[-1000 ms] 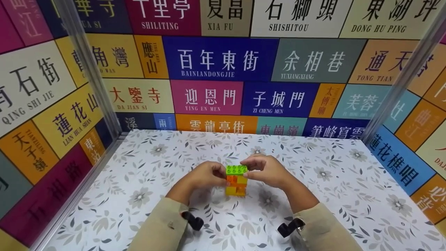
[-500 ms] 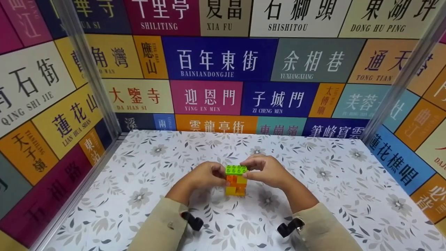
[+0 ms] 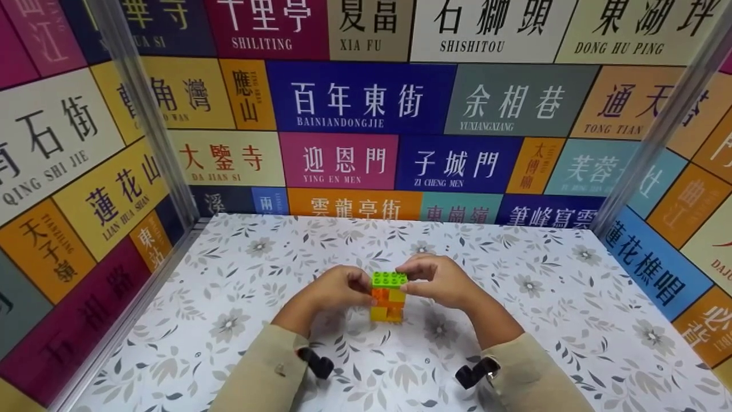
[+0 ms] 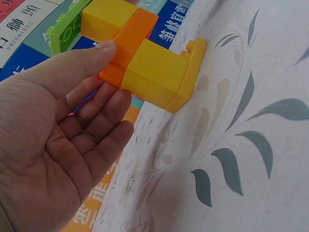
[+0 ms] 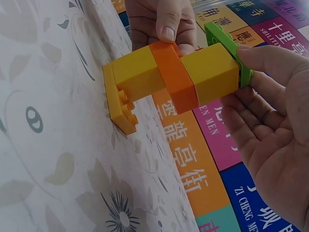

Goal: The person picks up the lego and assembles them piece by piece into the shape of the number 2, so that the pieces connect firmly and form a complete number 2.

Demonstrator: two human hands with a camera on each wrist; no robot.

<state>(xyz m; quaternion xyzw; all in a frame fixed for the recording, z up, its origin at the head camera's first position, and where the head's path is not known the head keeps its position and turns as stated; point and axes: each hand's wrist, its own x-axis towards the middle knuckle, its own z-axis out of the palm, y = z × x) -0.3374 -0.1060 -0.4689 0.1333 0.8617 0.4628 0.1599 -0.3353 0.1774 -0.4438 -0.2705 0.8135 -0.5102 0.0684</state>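
Observation:
A small tower of toy building blocks stands on the table between both hands. From the bottom up it has a flat yellow brick (image 5: 115,99), a yellow block (image 5: 137,72), an orange block (image 5: 176,79), another yellow block (image 5: 212,72) and a thin green brick (image 3: 389,278) with studs on top. My left hand (image 3: 338,288) pinches the orange block, its thumb on the near side in the left wrist view. My right hand (image 3: 441,280) pinches the green brick by its edge. Whether the green brick sits fully down on the yellow block, I cannot tell.
A white cloth (image 3: 257,366) with grey flowers and leaves covers the table. Colourful sign panels (image 3: 360,94) form walls behind and at both sides. Clear upright strips (image 3: 154,114) mark the corners. Dark straps (image 3: 316,363) sit at the wrists.
Both hands hold nearly still on the tower. The green brick and the right fingertips have shifted very slightly to the right in the last half second.

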